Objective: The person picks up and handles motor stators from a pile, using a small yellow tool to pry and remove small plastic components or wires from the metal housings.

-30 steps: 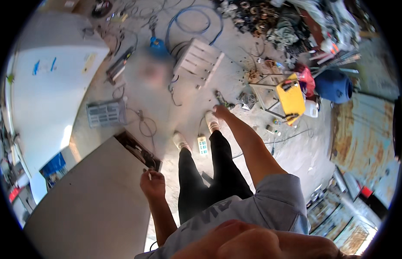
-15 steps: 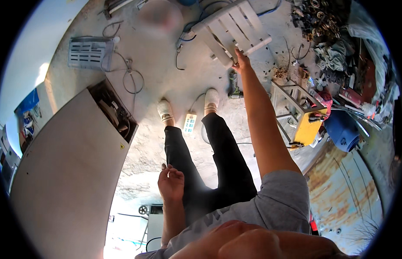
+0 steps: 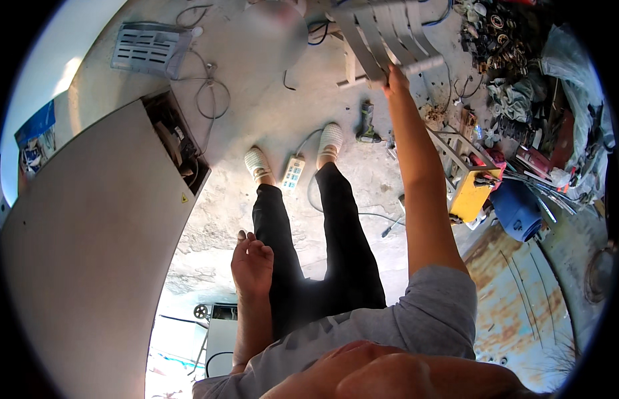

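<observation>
At arm's length ahead, my right hand (image 3: 395, 81) is closed round the near edge of a pale slatted stool (image 3: 387, 33), tilted off level. The stool's far end runs into the top of the picture. My left hand (image 3: 252, 266) is raised in front of my left thigh with its fingers curled in; whatever it may hold is too small to make out. Near my right foot a green and black cordless drill (image 3: 367, 123) lies on the floor, just short of the stool. Between my shoes is a white power strip (image 3: 293, 173) with its cable.
A large grey cabinet (image 3: 90, 253) stands on my left. Beyond it lies a grey slotted panel (image 3: 150, 48) with looped cable. To the right are a yellow-sided metal frame (image 3: 475, 196), a blue drum (image 3: 517, 206), a scrap heap (image 3: 499, 33) and a rusty sheet (image 3: 522, 292).
My right hand has carried the stool a little farther away and to the right, and the stool has turned and tilted. My left hand stays curled, slightly shifted left in the picture.
</observation>
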A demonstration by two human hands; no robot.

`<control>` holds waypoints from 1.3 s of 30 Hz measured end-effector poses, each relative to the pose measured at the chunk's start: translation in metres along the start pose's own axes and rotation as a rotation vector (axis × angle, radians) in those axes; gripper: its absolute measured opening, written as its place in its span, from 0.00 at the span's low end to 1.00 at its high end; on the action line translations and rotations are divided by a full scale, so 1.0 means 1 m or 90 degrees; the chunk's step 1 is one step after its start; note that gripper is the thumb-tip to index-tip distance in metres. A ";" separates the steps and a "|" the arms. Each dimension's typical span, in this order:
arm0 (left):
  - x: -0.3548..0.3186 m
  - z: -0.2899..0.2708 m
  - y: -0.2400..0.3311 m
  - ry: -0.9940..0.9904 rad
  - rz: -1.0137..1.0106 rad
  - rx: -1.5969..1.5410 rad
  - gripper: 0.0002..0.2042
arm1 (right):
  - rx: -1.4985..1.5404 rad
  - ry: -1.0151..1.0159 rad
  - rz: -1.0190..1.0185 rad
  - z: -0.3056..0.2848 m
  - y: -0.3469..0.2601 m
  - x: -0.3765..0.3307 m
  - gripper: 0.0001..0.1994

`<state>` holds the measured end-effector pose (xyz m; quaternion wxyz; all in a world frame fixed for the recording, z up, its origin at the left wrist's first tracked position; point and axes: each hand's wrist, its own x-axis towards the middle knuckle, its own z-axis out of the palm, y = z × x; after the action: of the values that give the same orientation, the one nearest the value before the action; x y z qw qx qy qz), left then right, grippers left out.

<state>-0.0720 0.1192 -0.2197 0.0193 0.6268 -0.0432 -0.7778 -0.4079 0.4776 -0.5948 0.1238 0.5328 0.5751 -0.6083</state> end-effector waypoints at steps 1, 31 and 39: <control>-0.003 -0.001 0.007 0.008 0.005 0.005 0.08 | 0.044 -0.015 -0.001 -0.015 0.009 -0.018 0.30; -0.028 -0.064 0.048 0.035 0.001 0.033 0.08 | -0.654 -0.403 -0.209 0.108 0.278 -0.280 0.22; -0.058 0.009 -0.004 -0.079 0.042 0.084 0.07 | -0.684 -0.341 -0.390 -0.086 0.211 -0.233 0.11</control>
<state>-0.0685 0.1282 -0.1617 0.0009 0.5755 -0.1158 -0.8096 -0.1101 0.3767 -0.5107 0.3321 0.0407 0.8722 -0.3569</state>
